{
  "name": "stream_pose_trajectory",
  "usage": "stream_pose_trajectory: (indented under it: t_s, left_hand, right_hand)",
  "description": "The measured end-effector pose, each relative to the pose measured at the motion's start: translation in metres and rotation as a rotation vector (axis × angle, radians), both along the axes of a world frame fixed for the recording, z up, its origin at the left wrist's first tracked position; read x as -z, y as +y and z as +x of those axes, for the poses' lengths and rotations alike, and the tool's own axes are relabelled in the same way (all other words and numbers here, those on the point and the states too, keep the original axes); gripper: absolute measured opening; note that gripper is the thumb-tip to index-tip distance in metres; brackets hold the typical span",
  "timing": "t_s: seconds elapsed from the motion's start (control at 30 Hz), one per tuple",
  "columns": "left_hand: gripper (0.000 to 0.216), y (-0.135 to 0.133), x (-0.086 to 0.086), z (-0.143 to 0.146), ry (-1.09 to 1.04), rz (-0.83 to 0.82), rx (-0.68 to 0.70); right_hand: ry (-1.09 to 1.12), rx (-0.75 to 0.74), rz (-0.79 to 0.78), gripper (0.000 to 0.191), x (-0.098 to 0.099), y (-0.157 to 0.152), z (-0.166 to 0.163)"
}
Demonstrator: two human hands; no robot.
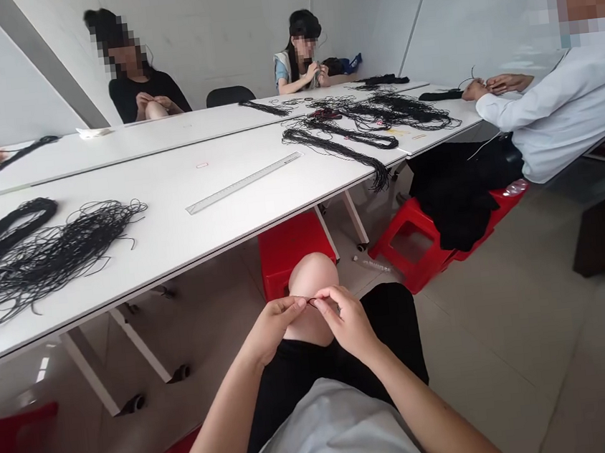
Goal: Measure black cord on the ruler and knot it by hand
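Note:
My left hand [273,327] and my right hand [347,319] meet above my raised knee [313,283]. Both are closed in a pinch on a thin black cord [311,300] stretched between the fingertips. To my left, a loose heap of black cords [49,257] lies on the white table [215,214], beside a tidier bundle of cords [5,225].
A long clear ruler [244,182] lies mid-table. More black cord bundles [356,123] spread at the far right end. Red stools [409,244] stand under the table. Two people sit at the far side; a person in white [555,110] works at the right.

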State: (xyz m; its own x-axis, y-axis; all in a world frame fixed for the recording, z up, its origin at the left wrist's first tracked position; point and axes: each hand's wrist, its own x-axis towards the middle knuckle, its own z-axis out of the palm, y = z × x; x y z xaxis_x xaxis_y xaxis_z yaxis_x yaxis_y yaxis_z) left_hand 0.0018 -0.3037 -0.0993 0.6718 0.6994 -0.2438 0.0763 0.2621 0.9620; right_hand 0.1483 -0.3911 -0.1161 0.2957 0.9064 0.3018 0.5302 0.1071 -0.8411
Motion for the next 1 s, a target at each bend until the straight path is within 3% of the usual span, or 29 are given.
stream_pose_trajectory:
  t_s: [0.13, 0.37, 0.57, 0.73, 0.87, 1.0]
  left_hand:
    - [0.032, -0.011, -0.026, -0.007, -0.08, -0.05, 0.043]
    - [0.026, -0.026, -0.058, -0.011, -0.149, -0.025, 0.091]
    - [0.014, -0.031, -0.057, -0.006, -0.188, 0.036, 0.042]
    - [0.015, -0.028, -0.058, -0.006, -0.139, 0.102, -0.006]
    - [0.015, -0.029, -0.057, 0.003, -0.13, 0.082, -0.001]
    - [0.019, -0.031, -0.053, 0.013, -0.133, 0.014, 0.037]
  right_hand:
    - [0.314, -0.067, -0.04, 0.02, -0.024, -0.008, 0.002]
    - [0.409, -0.083, 0.038, 0.017, -0.06, -0.025, 0.0]
    - [0.084, -0.125, 0.067, 0.009, -0.061, -0.023, 0.006]
    - [-0.172, -0.25, -0.037, 0.013, -0.067, -0.021, 0.026]
    - [0.118, -0.237, -0.1, 0.015, -0.078, -0.018, 0.031]
    - [0.417, -0.224, -0.059, 0.019, -0.08, -0.009, 0.032]
